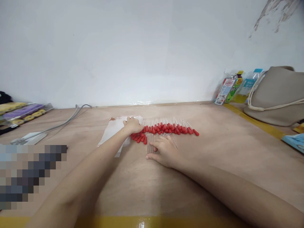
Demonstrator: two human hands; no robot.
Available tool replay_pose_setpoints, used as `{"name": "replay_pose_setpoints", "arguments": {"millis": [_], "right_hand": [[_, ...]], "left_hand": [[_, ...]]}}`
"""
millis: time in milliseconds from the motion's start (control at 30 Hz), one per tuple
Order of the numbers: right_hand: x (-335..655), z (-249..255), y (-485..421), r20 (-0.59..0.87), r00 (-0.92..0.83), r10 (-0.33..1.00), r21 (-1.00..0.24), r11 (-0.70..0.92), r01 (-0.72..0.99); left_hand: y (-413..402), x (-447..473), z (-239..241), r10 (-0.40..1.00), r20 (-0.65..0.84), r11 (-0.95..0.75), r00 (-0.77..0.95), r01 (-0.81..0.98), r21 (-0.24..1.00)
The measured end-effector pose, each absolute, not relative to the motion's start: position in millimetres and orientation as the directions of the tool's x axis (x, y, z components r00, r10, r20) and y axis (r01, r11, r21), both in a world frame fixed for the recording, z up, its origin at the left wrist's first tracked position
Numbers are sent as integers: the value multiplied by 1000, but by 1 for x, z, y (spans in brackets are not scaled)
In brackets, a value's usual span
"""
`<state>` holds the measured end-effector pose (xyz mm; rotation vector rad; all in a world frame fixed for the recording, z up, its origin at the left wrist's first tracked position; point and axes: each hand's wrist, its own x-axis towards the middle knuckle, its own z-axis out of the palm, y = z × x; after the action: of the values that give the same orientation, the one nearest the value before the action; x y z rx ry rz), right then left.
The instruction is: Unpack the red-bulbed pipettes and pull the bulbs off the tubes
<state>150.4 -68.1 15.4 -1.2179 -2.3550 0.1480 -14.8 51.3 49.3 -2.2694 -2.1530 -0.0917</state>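
Note:
My left hand [133, 124] lies palm down over the right part of a flat white plastic bag or sheet [113, 129], at the left end of a row of thin clear sticks with red bulb-like ends [166, 128]. Its fingers look apart, though their tips are partly hidden. Below the row, my right hand [166, 150] rests over more clear sticks [150, 144], thumb and fingers apart. A smaller cluster of red ends [140, 138] sits between the two hands. Whether either hand grips a stick is not visible.
A grey cable [64, 122] runs to a white power strip [35, 138] at left, near packets in clear plastic [23, 112]. On the right stand a carton [225, 91], bottles [248, 87] and a beige bag [275, 95]. Yellow tape [256, 122] crosses the tabletop; a white wall [142, 53] rises behind.

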Motion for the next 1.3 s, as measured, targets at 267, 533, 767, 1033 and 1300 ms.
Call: {"name": "replay_pose_setpoints", "arguments": {"millis": [267, 533, 767, 1033, 1300], "right_hand": [[176, 8, -61, 579, -337, 742, -335, 594, 731], [220, 7, -61, 782, -157, 603, -333, 618, 712], [210, -2, -66, 727, -434, 533, -157, 744, 650], [200, -4, -66, 641, -524, 561, -98, 737, 669], [196, 0, -68, 685, -534, 495, -65, 771, 633]], "left_hand": [[33, -17, 75, 981, 180, -87, 71, 993, 82], [-40, -24, 42, 727, 466, -643, 504, 738, 206], [-55, -28, 1, 559, 607, -778, 565, 610, 150], [-60, -19, 8, 440, 664, -847, 605, 526, 81], [-58, -10, 10, 439, 600, -857, 669, 513, 54]]}}
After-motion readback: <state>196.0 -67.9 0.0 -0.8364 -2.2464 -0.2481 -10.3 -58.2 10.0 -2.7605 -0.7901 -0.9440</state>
